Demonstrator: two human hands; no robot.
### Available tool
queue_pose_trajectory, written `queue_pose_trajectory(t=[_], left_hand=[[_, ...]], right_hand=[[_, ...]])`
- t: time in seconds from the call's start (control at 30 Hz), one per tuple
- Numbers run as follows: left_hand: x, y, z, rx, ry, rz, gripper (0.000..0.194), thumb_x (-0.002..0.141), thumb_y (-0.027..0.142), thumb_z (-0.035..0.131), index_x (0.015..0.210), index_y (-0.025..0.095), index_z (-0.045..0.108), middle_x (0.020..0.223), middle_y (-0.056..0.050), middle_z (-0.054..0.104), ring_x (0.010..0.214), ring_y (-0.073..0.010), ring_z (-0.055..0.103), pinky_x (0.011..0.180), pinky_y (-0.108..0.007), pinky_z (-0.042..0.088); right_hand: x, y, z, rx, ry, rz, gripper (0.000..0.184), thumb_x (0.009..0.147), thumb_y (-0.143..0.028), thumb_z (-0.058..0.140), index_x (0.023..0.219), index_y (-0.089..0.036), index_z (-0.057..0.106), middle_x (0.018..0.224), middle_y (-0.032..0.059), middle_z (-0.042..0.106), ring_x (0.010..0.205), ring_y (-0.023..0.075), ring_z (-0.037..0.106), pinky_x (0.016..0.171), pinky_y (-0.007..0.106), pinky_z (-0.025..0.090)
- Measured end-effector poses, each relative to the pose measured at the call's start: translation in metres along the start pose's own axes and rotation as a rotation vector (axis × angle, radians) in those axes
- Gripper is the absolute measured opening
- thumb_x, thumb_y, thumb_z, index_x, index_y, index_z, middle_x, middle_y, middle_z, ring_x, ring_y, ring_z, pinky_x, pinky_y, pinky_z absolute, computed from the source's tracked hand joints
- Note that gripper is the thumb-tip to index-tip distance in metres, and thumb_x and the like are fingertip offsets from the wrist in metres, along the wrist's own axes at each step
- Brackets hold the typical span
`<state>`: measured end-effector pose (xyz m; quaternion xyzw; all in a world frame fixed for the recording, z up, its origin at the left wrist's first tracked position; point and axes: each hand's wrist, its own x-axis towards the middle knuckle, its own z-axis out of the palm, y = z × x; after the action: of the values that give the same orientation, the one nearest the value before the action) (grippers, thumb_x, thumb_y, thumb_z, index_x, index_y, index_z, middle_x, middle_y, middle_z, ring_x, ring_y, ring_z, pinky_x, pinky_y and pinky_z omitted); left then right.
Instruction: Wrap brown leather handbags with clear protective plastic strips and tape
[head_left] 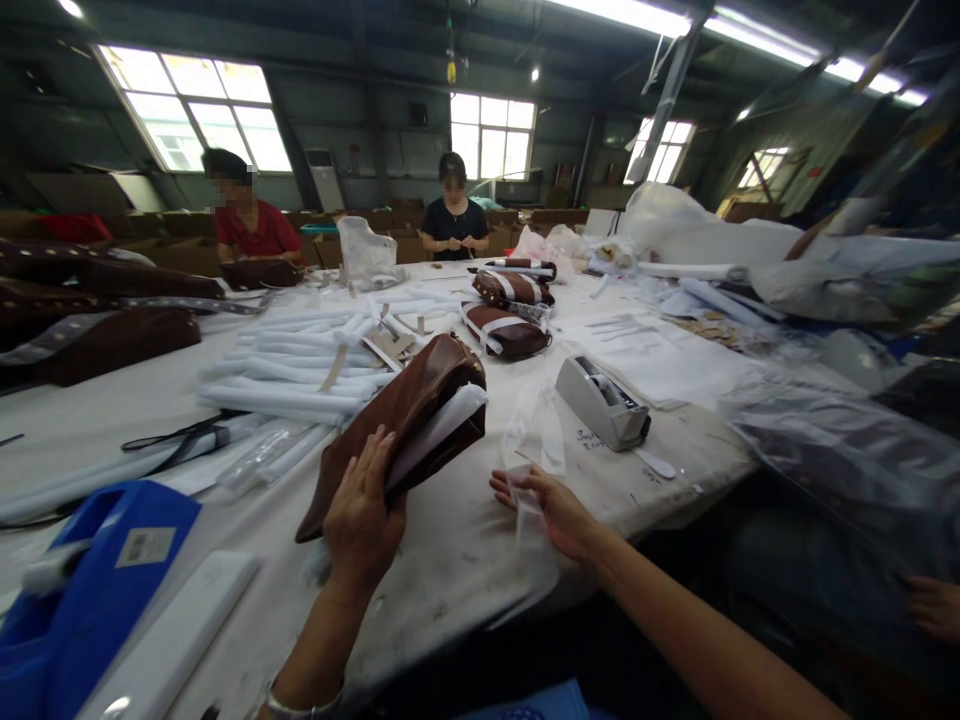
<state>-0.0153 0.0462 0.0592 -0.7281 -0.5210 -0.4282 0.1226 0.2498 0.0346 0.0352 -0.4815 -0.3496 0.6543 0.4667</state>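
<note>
My left hand [365,505] grips a brown leather bag [405,420] from its near side, fingers laid along the leather. The bag is tilted, its right end raised off the white-covered table. White padding [442,425] shows in its opening, and metal studs line the upper end. To the right, my right hand [551,505] has a thin translucent plastic piece [530,515] between thumb and fingers. Just beyond it lies a crumpled clear plastic bag [534,425]; whether the two are one piece I cannot tell. A grey tape dispenser [604,402] stands farther right.
White foam tubes [292,365] are heaped at centre left. Wrapped brown bags [506,330] lie beyond. A blue tape dispenser [97,590] stands front left, more brown bags [120,345] far left. Two people [454,215] [255,225] work across the table. Another person's hand [934,607] shows right.
</note>
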Motion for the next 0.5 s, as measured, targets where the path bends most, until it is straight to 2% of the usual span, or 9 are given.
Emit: queue_pose_trajectory(t=[0.03, 0.1, 0.13, 0.2, 0.23, 0.3, 0.37, 0.43, 0.5], left_hand=[[0.0, -0.001, 0.0, 0.001, -0.002, 0.0, 0.081, 0.087, 0.01, 0.058, 0.157, 0.029, 0.02, 0.152, -0.004, 0.046, 0.134, -0.0265, 0.05, 0.114, -0.044, 0.04], [0.0, -0.003, -0.001, 0.001, -0.005, -0.002, 0.081, 0.087, 0.01, 0.058, 0.157, 0.028, 0.02, 0.152, -0.004, 0.046, 0.134, -0.0261, 0.05, 0.114, -0.043, 0.039], [0.0, -0.003, -0.001, 0.001, -0.005, -0.003, 0.081, 0.087, 0.01, 0.058, 0.157, 0.028, 0.02, 0.152, -0.004, 0.045, 0.134, -0.0259, 0.05, 0.114, -0.042, 0.039], [0.0, -0.004, 0.0, 0.004, 0.002, -0.01, 0.081, 0.087, 0.01, 0.058, 0.156, 0.029, 0.021, 0.152, -0.004, 0.045, 0.134, -0.0255, 0.05, 0.114, -0.041, 0.039], [0.0, -0.003, 0.001, 0.006, 0.004, -0.013, 0.081, 0.087, 0.01, 0.058, 0.156, 0.029, 0.021, 0.152, -0.004, 0.045, 0.133, -0.0253, 0.051, 0.114, -0.041, 0.039], [-0.001, -0.002, 0.003, 0.011, 0.001, -0.017, 0.081, 0.087, 0.01, 0.058, 0.156, 0.029, 0.021, 0.152, -0.004, 0.045, 0.134, -0.0255, 0.05, 0.114, -0.042, 0.039], [-0.002, -0.001, 0.004, 0.013, -0.009, -0.006, 0.081, 0.087, 0.009, 0.057, 0.156, 0.029, 0.021, 0.152, -0.005, 0.046, 0.135, -0.0261, 0.049, 0.115, -0.043, 0.039], [-0.004, -0.001, 0.006, 0.006, -0.028, 0.022, 0.08, 0.087, 0.008, 0.056, 0.156, 0.029, 0.021, 0.152, -0.006, 0.045, 0.136, -0.0269, 0.048, 0.115, -0.046, 0.039], [-0.005, -0.001, 0.006, -0.004, -0.049, 0.055, 0.08, 0.087, 0.007, 0.054, 0.156, 0.028, 0.021, 0.153, -0.007, 0.044, 0.137, -0.0271, 0.047, 0.115, -0.047, 0.039]], right_hand=[[-0.01, 0.001, -0.005, 0.016, -0.015, 0.067, 0.086, 0.081, -0.027, 0.061, 0.155, -0.023, 0.017, 0.11, 0.0094, 0.071, 0.097, 0.0215, 0.071, 0.09, 0.042, 0.055], [-0.028, 0.0, -0.019, -0.227, -0.011, 0.148, 0.088, 0.083, -0.035, 0.063, 0.156, -0.023, 0.016, 0.098, 0.0072, 0.074, 0.087, 0.0232, 0.073, 0.082, 0.043, 0.057], [-0.035, -0.003, -0.026, -0.446, 0.01, 0.133, 0.085, 0.084, -0.039, 0.063, 0.156, -0.023, 0.021, 0.09, 0.0056, 0.075, 0.081, 0.0241, 0.073, 0.08, 0.043, 0.057], [-0.04, -0.011, -0.037, -0.907, 0.103, -0.026, 0.07, 0.086, -0.044, 0.061, 0.149, -0.023, 0.04, 0.08, 0.0051, 0.074, 0.077, 0.0258, 0.072, 0.08, 0.042, 0.055], [-0.037, -0.016, -0.04, -1.083, 0.165, -0.154, 0.062, 0.088, -0.044, 0.059, 0.145, -0.023, 0.048, 0.084, 0.0067, 0.075, 0.082, 0.0269, 0.071, 0.084, 0.043, 0.054], [-0.024, -0.022, -0.04, -1.273, 0.249, -0.401, 0.052, 0.092, -0.044, 0.053, 0.14, -0.024, 0.054, 0.111, 0.0112, 0.073, 0.105, 0.0288, 0.067, 0.098, 0.043, 0.049], [-0.002, -0.019, -0.035, -1.354, 0.235, -0.535, 0.055, 0.095, -0.045, 0.05, 0.144, -0.019, 0.05, 0.142, 0.014, 0.056, 0.131, 0.0296, 0.052, 0.11, 0.043, 0.04], [0.022, -0.009, -0.027, -1.436, 0.181, -0.513, 0.066, 0.093, -0.049, 0.053, 0.147, -0.012, 0.043, 0.156, 0.0178, 0.038, 0.145, 0.0318, 0.033, 0.118, 0.046, 0.029], [0.043, 0.003, -0.019, -1.507, 0.119, -0.445, 0.076, 0.092, -0.054, 0.054, 0.149, -0.006, 0.039, 0.158, 0.0226, 0.03, 0.149, 0.0354, 0.023, 0.12, 0.051, 0.02]])
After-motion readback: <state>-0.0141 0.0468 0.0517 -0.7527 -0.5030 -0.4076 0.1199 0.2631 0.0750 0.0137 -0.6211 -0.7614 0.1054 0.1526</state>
